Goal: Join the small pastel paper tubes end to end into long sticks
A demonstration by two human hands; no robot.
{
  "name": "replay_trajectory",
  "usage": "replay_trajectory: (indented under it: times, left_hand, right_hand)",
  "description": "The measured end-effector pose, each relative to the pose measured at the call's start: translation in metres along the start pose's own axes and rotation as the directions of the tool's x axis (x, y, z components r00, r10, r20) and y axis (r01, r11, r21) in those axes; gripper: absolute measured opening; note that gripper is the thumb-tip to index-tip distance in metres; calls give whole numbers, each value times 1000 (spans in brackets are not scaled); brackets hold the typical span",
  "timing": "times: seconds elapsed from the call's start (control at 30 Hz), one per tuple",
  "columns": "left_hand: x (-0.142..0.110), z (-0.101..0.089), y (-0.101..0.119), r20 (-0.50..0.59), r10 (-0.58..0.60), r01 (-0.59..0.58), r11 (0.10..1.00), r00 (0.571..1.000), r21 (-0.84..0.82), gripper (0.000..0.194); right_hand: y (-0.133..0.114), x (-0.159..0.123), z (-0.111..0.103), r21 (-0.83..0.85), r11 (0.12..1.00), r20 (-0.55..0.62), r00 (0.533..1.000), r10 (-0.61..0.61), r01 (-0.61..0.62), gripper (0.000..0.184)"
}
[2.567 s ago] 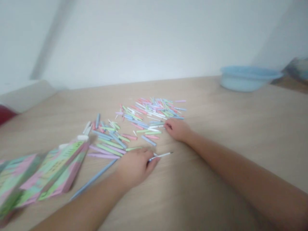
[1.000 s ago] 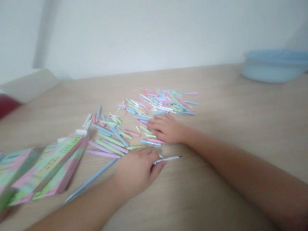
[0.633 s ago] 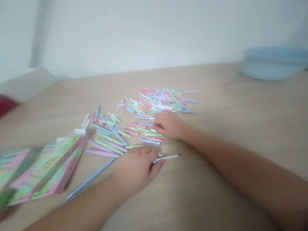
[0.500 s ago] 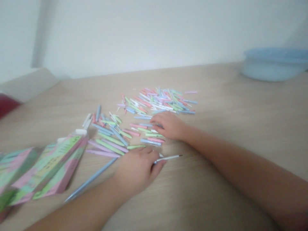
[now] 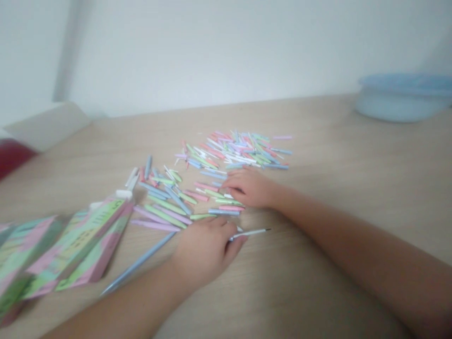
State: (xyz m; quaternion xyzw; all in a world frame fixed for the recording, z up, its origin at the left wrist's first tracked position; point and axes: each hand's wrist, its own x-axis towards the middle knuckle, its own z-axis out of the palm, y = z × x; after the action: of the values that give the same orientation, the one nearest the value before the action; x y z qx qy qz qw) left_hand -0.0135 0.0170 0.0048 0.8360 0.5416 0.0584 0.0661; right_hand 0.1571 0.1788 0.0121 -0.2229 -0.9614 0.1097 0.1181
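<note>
My left hand [image 5: 206, 247] rests on the table, thumb and fingers closed on a thin white stick with a dark tip, which looks like a pen refill [image 5: 256, 232]. Another small pale tip shows just behind it. My right hand [image 5: 252, 188] lies farther forward, fingers curled and thumb drawn toward them over some small pen-like pieces. Whatever is between its fingertips is hidden. Around it are a pink piece [image 5: 231, 208], a blue piece [image 5: 224, 213] and a green piece [image 5: 226, 201]. A long light-blue stick [image 5: 141, 262] runs beside my left forearm.
A dense heap of pastel pieces [image 5: 240, 147] lies beyond my hands, with a looser group [image 5: 165, 200] to the left. Printed pastel boxes [image 5: 81, 240] sit at left. Farther back are a white box-like object [image 5: 49, 125], a red object [image 5: 12, 155] and a blue basin [image 5: 402, 96].
My right hand has shifted among the nearer pieces, its fingers spreading and then curling again. My left hand keeps its hold on the refill. The view has shifted slightly.
</note>
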Motion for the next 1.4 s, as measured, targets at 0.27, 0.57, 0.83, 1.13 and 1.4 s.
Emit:
replay_trajectory:
  times: [0.27,0.57,0.83,1.13,1.4]
  left_hand:
    - [2,1,1,-7,13,-13,1000,1000,-5,37]
    - [4,2,1,-37,27,-28,999,999,-17,37]
    - [5,2,2,-43,18,-18,1000,999,-16,37]
    - [7,1,3,-54,19,-20,999,998,-30,35]
    - [7,0,3,-68,24,-26,999,997,-28,33]
  right_hand:
    - [-4,12,-3,-127,983,15,991,132,-129,27]
    - [-17,65,-6,-329,941,199,968,153,-81,18]
    - [-17,90,2,-359,928,190,966,173,-95,33]
    - [-26,105,-9,-329,932,275,928,250,-153,32]
    - [-31,118,-7,-311,937,337,904,264,-158,33]
